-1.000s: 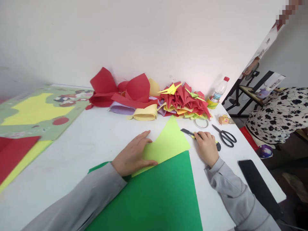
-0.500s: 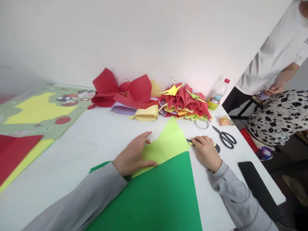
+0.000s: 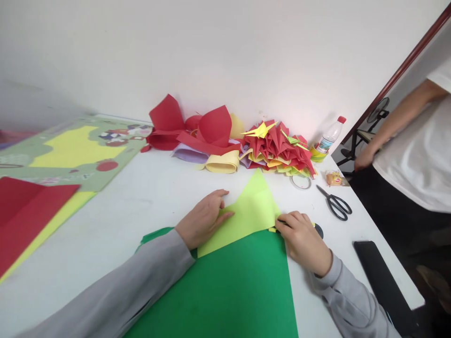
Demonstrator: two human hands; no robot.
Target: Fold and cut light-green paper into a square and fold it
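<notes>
Nearest me, the green sheet spreads from below the grips. I have the right hand clenched round what looks like a cutter, mostly hidden. The yellow-green sheet lies left of that grip, its long lower edge slanting nearer me leftward; the right hand meets its right corner, while the left hand rests spread, gripping nothing, on its left side. Right of the grips, scissors lie on the white table; farther off, folded paper sits by the wall, and a person stands beyond, right.

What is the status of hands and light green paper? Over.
Left hand open on light green paper. Right hand holding black-yellow tool at paper's corner. Scissors off to right.
</notes>
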